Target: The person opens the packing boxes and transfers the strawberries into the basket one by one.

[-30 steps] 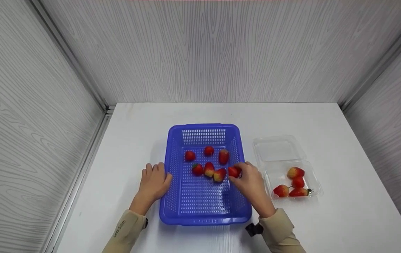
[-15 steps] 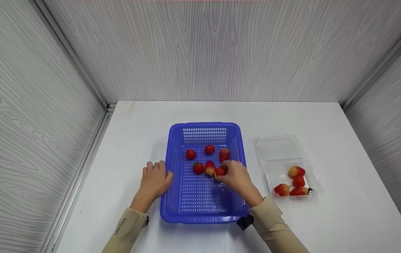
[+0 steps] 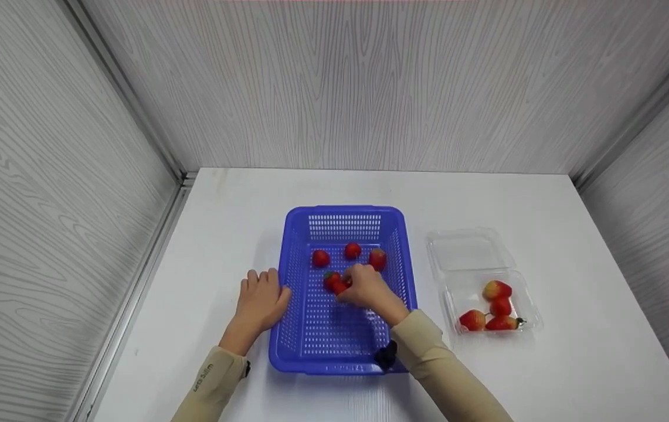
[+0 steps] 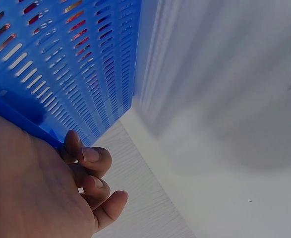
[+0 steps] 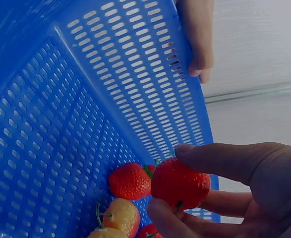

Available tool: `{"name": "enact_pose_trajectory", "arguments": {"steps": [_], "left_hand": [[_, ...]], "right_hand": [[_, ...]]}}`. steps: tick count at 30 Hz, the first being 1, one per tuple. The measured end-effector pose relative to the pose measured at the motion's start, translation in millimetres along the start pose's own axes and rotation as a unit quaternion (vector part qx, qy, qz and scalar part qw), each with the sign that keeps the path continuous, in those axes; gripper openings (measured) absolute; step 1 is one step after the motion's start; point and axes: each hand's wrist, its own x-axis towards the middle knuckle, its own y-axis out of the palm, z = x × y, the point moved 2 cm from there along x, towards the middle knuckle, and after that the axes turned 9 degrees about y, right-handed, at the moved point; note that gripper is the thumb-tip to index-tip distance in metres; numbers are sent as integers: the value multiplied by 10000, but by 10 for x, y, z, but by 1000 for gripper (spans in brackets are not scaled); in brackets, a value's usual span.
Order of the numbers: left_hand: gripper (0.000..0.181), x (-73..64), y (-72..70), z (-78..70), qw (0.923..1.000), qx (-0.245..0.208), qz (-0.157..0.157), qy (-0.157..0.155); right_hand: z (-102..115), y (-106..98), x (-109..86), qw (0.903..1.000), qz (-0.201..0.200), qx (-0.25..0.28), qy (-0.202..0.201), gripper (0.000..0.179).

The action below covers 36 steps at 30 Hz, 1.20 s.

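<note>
A blue plastic basket [image 3: 334,366] with slotted walls stands on the table. My left hand [image 3: 260,302] grips its left rim, fingers outside and thumb over the edge; curled fingertips [image 4: 93,156] show beside the rim in the left wrist view. Over the basket floor, my right hand [image 3: 369,291] pinches a red strawberry [image 5: 180,183] between thumb and fingers. Just beyond it sits a green-capped strawberry [image 5: 130,181]. Paler yellow-red strawberries [image 5: 123,215] lie below the hand in the right wrist view, covered by it in the head view.
Toward the basket's far end lie three more strawberries [image 3: 321,258]. Right of the basket, a clear plastic clamshell box [image 3: 469,252] lies with its lid back and several strawberries [image 3: 501,306] inside. Grey wood-grain panels [image 3: 346,88] enclose the white table [image 3: 234,205] at back and sides.
My right hand has moved left across the basket, from near its right wall to beside the green-capped strawberry, carrying the held strawberry. My left hand has stayed on the rim.
</note>
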Motion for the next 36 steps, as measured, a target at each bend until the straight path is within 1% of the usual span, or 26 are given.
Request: {"name": "enact_pose_trajectory", "arguments": {"steps": [3,5,9,12,19,22,29,33,36], "left_hand": [[32,-3,2,-5,10000,13,-10,-7],[32,-8,7,-6,10000,5,-26,5],[30,-24,28,-4,10000,29,-26,49],[29,-27,35,-2,10000,77,-24,59],[31,-5,31,-3,9999,88,-15,71],[31,-1,24,-5,10000,69,-4,64],[35,1,18,0,10000,62,11,33],[34,-3,10,-3,10000,87,28,31],[33,-1,4,-3,9999,112,8,59]], "right_hand": [[34,75,71,9995,169,-234,-124,24],[44,134,114,9990,324,-282,-125,25],[66,251,188,9970,688,-368,-19,22],[94,325,230,9956,821,-442,58,19],[140,453,306,9932,706,-921,-2,20],[142,484,321,9923,673,-1036,-9,20],[130,513,318,9930,638,-991,47,22],[136,494,300,9931,595,-1005,50,25],[145,466,288,9932,490,-1058,-6,30]]}}
